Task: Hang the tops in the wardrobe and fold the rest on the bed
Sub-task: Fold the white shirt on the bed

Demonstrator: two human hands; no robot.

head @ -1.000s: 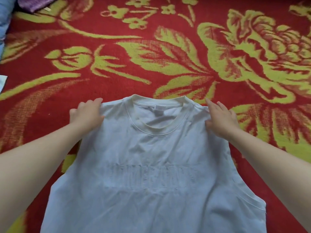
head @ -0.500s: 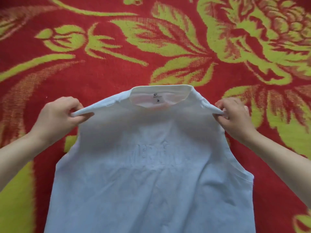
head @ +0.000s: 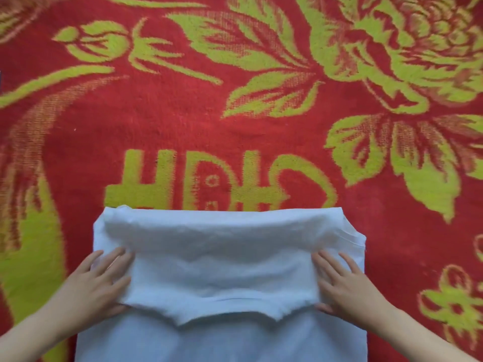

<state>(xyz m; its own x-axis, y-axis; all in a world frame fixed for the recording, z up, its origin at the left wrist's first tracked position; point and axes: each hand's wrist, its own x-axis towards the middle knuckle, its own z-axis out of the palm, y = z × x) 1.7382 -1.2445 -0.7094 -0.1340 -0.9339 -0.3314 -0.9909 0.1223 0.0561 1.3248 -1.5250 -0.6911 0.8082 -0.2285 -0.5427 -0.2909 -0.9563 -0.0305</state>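
Nearest us, left hand [head: 96, 283] and right hand [head: 347, 283] lie flat, fingers straight, pressing the white sleeveless cotton top [head: 222, 265] — its upper half doubled over the lower — at the near edge of the red, green-flowered bedspread [head: 183, 118]. We judge one fold made, more remaining.

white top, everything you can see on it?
The white top: thin, soft, wrinkled fabric, lying flat on the red-and-green floral blanket. Its upper part is folded over the body, curved edge nearest the person; lower end runs out of frame. The left hand and right hand rest flat at the flap's sides.
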